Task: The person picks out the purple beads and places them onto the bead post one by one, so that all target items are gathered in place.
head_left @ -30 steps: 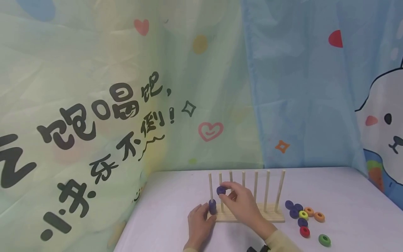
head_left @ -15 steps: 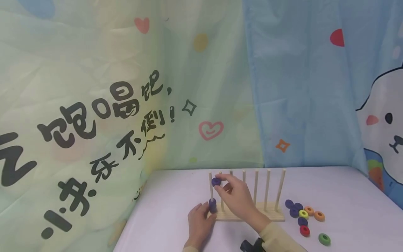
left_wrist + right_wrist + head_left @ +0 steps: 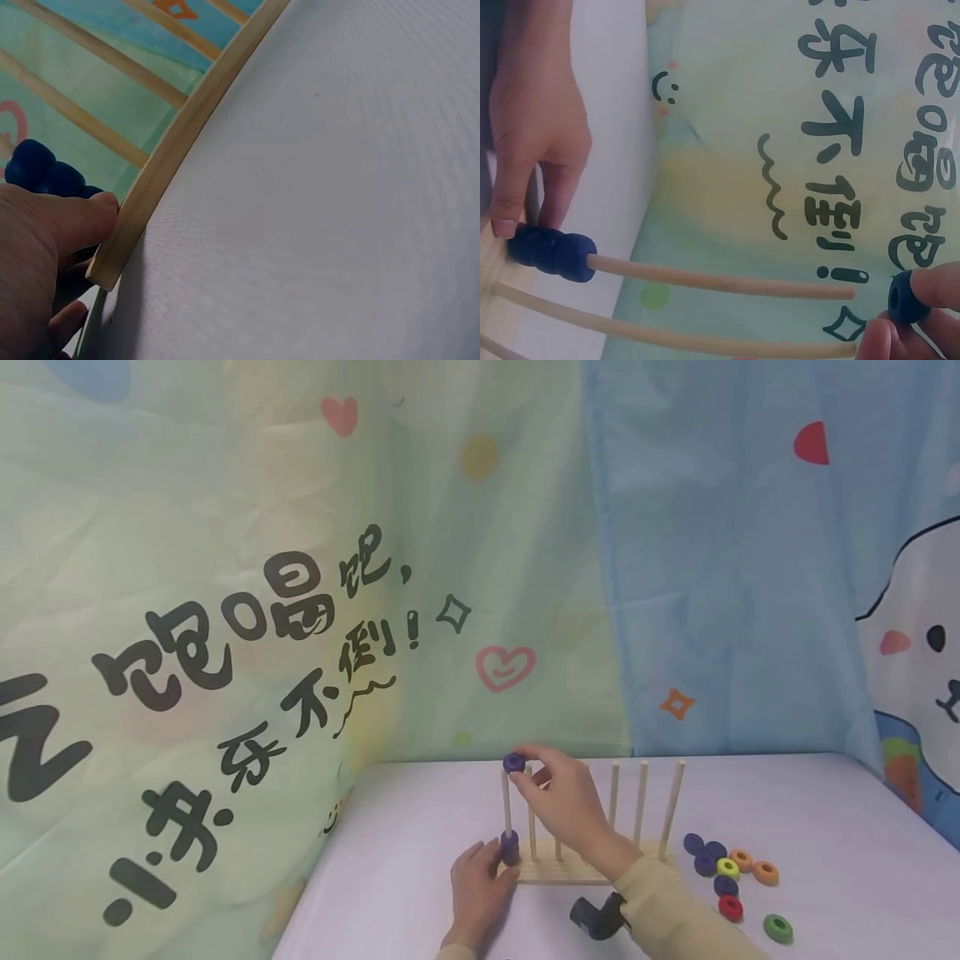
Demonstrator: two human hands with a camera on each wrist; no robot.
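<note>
Between thumb and forefinger my right hand (image 3: 568,797) pinches a dark blue bead (image 3: 513,763) at the tip of the leftmost peg (image 3: 506,806). In the right wrist view this bead (image 3: 907,298) is just beyond the peg's end (image 3: 840,291), its hole facing the peg. Several dark blue beads (image 3: 551,252) are stacked low on that peg. My left hand (image 3: 478,893) holds the left end of the wooden peg rack (image 3: 558,872). In the left wrist view, its thumb (image 3: 94,217) lies against the base beside the stacked beads (image 3: 56,176); other fingers are partly hidden.
Right of the rack lie several loose beads: dark blue (image 3: 705,863), orange (image 3: 765,872), yellow (image 3: 727,868), red (image 3: 731,907) and green (image 3: 778,928). More upright pegs (image 3: 641,806) stand on the rack. A black device (image 3: 596,917) is under the right wrist. Printed curtains (image 3: 480,568) hang behind.
My right hand has risen and moved slightly left, carrying the blue bead from beside the second peg up to the top of the leftmost peg. The left hand stays at the rack's end.
</note>
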